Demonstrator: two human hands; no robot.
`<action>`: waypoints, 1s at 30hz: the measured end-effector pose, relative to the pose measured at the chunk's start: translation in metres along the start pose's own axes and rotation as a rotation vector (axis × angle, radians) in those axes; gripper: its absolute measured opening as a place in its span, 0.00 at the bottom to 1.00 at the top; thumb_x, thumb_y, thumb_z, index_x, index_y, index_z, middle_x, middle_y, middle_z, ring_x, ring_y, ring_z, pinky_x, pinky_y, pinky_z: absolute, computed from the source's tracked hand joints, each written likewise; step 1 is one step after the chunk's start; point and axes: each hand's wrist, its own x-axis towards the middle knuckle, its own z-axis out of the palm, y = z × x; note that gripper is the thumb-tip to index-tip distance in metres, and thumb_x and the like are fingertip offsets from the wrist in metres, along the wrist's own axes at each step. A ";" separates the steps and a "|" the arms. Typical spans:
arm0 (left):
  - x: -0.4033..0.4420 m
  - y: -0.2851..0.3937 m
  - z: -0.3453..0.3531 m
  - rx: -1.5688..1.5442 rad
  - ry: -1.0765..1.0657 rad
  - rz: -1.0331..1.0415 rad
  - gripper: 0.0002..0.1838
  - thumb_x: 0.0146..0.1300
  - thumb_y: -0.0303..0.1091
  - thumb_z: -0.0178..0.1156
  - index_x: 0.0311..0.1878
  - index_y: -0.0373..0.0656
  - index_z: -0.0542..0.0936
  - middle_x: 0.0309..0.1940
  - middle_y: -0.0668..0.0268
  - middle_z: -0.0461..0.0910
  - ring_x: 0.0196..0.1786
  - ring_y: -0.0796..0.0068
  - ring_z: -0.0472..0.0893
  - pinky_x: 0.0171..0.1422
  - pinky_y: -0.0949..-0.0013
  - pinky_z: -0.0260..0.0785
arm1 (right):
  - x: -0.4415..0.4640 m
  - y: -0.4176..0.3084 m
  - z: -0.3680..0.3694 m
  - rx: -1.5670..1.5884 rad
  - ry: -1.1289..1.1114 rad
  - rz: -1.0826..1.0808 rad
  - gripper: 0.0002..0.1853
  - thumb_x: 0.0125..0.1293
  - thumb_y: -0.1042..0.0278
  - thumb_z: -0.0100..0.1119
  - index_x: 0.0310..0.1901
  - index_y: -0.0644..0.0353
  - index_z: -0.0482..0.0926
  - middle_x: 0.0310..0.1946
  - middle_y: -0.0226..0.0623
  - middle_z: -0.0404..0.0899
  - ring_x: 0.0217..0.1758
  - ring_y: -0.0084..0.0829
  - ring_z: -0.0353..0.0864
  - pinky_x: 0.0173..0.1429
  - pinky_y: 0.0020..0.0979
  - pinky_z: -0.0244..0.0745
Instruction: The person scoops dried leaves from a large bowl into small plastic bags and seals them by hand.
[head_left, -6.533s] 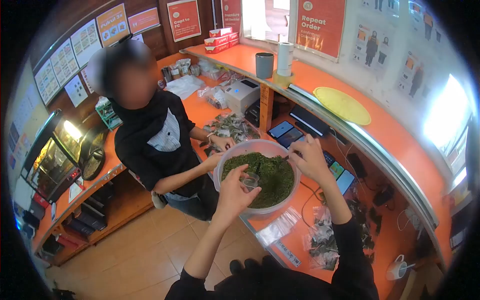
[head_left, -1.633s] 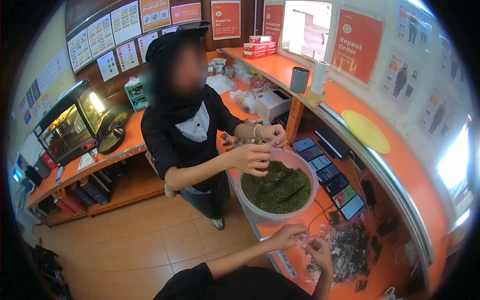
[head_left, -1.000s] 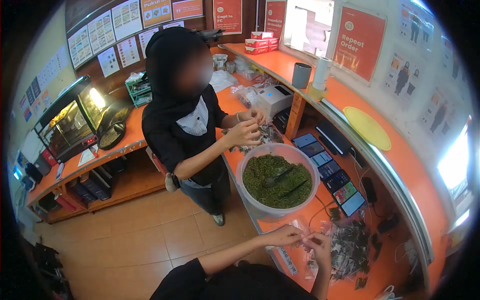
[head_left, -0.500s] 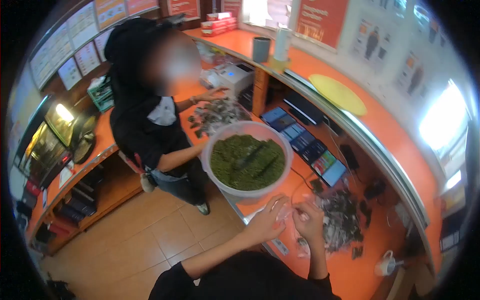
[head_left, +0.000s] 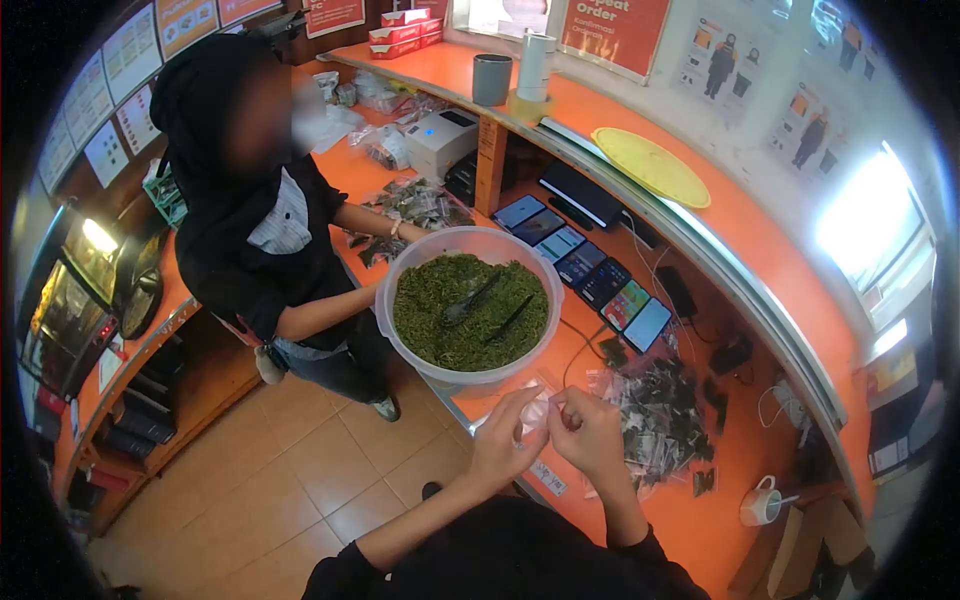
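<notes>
Between my hands is a small clear plastic bag (head_left: 534, 412), pinched near its edge. My left hand (head_left: 505, 445) has its fingers and thumb closed on the bag's left side. On the right side, my right hand (head_left: 588, 428) grips it with bent fingertips. Just beyond them stands a large translucent tub (head_left: 388, 318) of chopped green herbs (head_left: 440, 325), with dark utensils (head_left: 470, 300) lying in it. Beside my right hand is a heap of small filled plastic packets (head_left: 665, 420).
A co-worker (head_left: 250, 200) stands at the left, both hands at the tub. More packets (head_left: 420, 200) lie behind it. Several phones (head_left: 580, 262) line the orange counter beneath a curved shelf carrying a yellow lid (head_left: 650, 165). A white mug (head_left: 761, 502) sits at the right.
The co-worker's far hand has come from the packet pile to the tub's rim. My hands stay together on the bag. The whole view has shifted slightly.
</notes>
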 end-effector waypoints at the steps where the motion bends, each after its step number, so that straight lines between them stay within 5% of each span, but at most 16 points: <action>1: 0.000 0.001 -0.003 -0.020 0.013 -0.083 0.35 0.50 0.29 0.74 0.65 0.43 0.74 0.54 0.57 0.79 0.32 0.72 0.79 0.38 0.71 0.74 | 0.010 -0.007 -0.004 -0.043 -0.022 0.044 0.08 0.56 0.72 0.67 0.38 0.60 0.82 0.22 0.38 0.78 0.22 0.31 0.79 0.26 0.34 0.72; 2: -0.001 0.000 -0.006 -0.019 0.020 -0.082 0.35 0.50 0.29 0.74 0.65 0.43 0.74 0.54 0.57 0.79 0.32 0.72 0.79 0.38 0.71 0.74 | 0.022 -0.012 -0.007 -0.085 -0.043 0.089 0.09 0.56 0.71 0.67 0.39 0.59 0.82 0.26 0.38 0.79 0.27 0.32 0.82 0.29 0.34 0.73; 6: -0.011 -0.003 -0.013 -0.055 0.082 -0.127 0.30 0.52 0.27 0.72 0.61 0.43 0.78 0.52 0.59 0.80 0.25 0.78 0.75 0.33 0.75 0.72 | 0.111 -0.025 -0.002 -0.400 0.091 -0.633 0.13 0.51 0.66 0.70 0.40 0.56 0.84 0.41 0.39 0.81 0.47 0.37 0.80 0.54 0.39 0.70; 7: -0.012 -0.004 -0.015 -0.075 0.086 -0.125 0.29 0.53 0.27 0.72 0.61 0.42 0.78 0.52 0.59 0.80 0.25 0.78 0.75 0.34 0.75 0.73 | 0.125 -0.020 0.003 -0.396 0.095 -0.640 0.13 0.51 0.66 0.70 0.40 0.56 0.84 0.41 0.39 0.81 0.47 0.37 0.80 0.54 0.39 0.70; 9: -0.019 -0.010 -0.019 -0.080 0.112 -0.117 0.29 0.53 0.26 0.73 0.61 0.41 0.79 0.52 0.60 0.79 0.28 0.80 0.76 0.35 0.77 0.73 | 0.149 0.006 0.030 -0.597 -0.301 -0.680 0.08 0.49 0.67 0.69 0.33 0.54 0.84 0.32 0.32 0.80 0.43 0.33 0.79 0.57 0.37 0.67; 10: -0.022 -0.013 -0.022 -0.093 0.133 -0.117 0.30 0.52 0.26 0.74 0.61 0.40 0.79 0.52 0.61 0.79 0.31 0.83 0.76 0.36 0.79 0.73 | 0.155 0.008 0.043 -0.889 -0.489 -0.577 0.09 0.45 0.69 0.68 0.32 0.51 0.86 0.34 0.31 0.82 0.49 0.31 0.79 0.58 0.38 0.69; 15: -0.043 -0.027 -0.060 -0.058 0.206 -0.206 0.31 0.55 0.26 0.73 0.64 0.41 0.78 0.51 0.64 0.72 0.41 0.81 0.78 0.41 0.78 0.74 | 0.186 -0.010 0.041 -0.909 -0.490 -0.710 0.07 0.47 0.70 0.66 0.31 0.51 0.85 0.34 0.30 0.82 0.51 0.33 0.78 0.55 0.36 0.68; 22: -0.050 -0.029 -0.087 -0.069 0.297 -0.282 0.36 0.57 0.24 0.72 0.70 0.39 0.70 0.53 0.63 0.73 0.45 0.79 0.80 0.43 0.78 0.73 | 0.214 -0.019 0.107 -0.215 -0.160 -0.878 0.08 0.56 0.70 0.62 0.39 0.50 0.84 0.34 0.33 0.78 0.44 0.40 0.75 0.55 0.42 0.67; 27: -0.061 -0.031 -0.110 -0.166 0.453 -0.346 0.34 0.58 0.23 0.71 0.68 0.38 0.71 0.56 0.60 0.77 0.48 0.78 0.80 0.44 0.77 0.73 | 0.202 -0.008 0.091 -0.388 -0.827 -0.649 0.09 0.59 0.67 0.58 0.40 0.51 0.85 0.37 0.33 0.82 0.49 0.39 0.74 0.57 0.43 0.66; 30: -0.055 -0.034 -0.126 -0.191 0.550 -0.294 0.30 0.57 0.22 0.70 0.65 0.37 0.74 0.54 0.63 0.77 0.43 0.81 0.80 0.42 0.79 0.69 | 0.200 0.014 0.079 -0.277 -0.810 -0.508 0.09 0.57 0.67 0.56 0.36 0.52 0.86 0.34 0.32 0.85 0.50 0.40 0.75 0.58 0.43 0.65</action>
